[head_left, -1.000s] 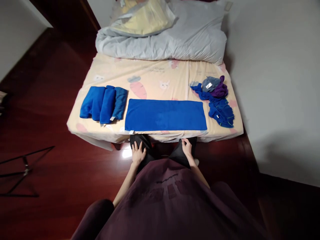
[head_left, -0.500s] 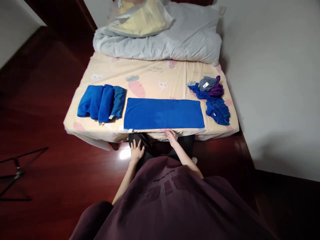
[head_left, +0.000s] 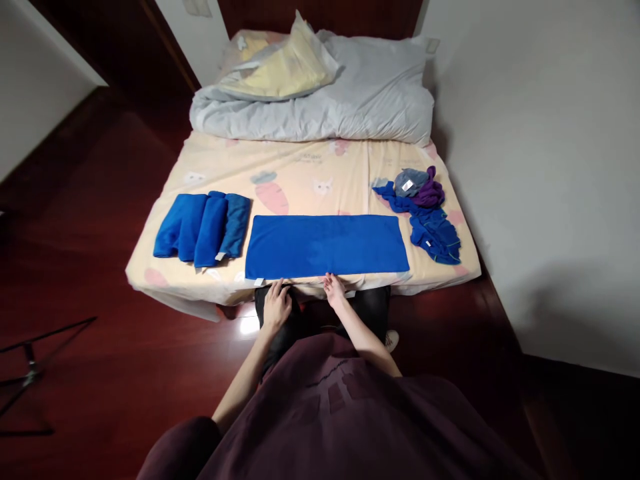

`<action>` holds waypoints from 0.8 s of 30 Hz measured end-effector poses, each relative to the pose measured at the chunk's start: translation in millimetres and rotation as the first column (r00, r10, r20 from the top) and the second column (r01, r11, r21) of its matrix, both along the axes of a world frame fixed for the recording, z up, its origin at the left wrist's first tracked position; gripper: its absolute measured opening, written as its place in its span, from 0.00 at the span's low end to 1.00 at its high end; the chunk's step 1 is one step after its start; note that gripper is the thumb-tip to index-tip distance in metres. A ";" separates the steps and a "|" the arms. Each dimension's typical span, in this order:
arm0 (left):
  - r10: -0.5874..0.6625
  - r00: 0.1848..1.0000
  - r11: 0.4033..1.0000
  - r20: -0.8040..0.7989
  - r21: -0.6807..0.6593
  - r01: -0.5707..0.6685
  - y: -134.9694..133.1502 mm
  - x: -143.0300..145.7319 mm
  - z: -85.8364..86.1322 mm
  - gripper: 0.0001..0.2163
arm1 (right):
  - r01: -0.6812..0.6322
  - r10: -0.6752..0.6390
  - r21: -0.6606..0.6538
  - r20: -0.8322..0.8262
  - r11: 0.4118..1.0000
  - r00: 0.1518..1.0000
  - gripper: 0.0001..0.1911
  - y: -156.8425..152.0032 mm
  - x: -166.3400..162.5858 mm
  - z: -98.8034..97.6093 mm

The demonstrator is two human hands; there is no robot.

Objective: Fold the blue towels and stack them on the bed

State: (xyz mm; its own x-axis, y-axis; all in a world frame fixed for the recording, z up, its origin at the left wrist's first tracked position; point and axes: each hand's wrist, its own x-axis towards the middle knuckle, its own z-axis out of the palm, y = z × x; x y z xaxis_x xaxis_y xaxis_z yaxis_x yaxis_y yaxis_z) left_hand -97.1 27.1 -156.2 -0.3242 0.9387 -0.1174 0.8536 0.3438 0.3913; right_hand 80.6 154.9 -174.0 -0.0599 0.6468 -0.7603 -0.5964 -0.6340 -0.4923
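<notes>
A blue towel [head_left: 327, 245] lies flat and spread lengthwise along the near edge of the bed [head_left: 300, 177]. My right hand [head_left: 334, 291] reaches its near edge at the middle, fingers stretched out and touching the hem. My left hand [head_left: 277, 305] rests on my dark trouser leg just below the towel's left corner, fingers apart and holding nothing. Three rolled blue towels [head_left: 203, 225] lie side by side at the left of the bed.
A loose heap of blue, grey and purple cloths [head_left: 425, 210] sits at the bed's right edge by the white wall. A grey duvet [head_left: 320, 107] and a yellow pillow [head_left: 280, 67] lie at the head. A black metal stand [head_left: 30, 373] lies on the dark red floor.
My right hand has left my right knee and moved left and up to the towel's near edge. My left hand has slid slightly forward. The camera has tilted up a little.
</notes>
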 end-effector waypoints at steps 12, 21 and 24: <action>-0.455 0.890 0.878 0.025 -0.153 0.453 286.0 26.5 34.0 0.28 | -0.087 0.087 0.001 0.007 0.996 0.996 0.07 -3.3 6.6 -9.6; -0.354 0.933 0.917 0.069 -0.168 0.361 373.1 27.8 23.0 0.24 | -0.094 0.088 -0.133 -0.047 0.987 0.995 0.07 3.3 11.4 -12.1; -0.317 0.946 0.928 0.070 -0.183 0.324 394.1 24.6 20.8 0.23 | -0.099 0.092 -0.130 -0.058 0.986 0.994 0.06 4.8 10.8 -11.2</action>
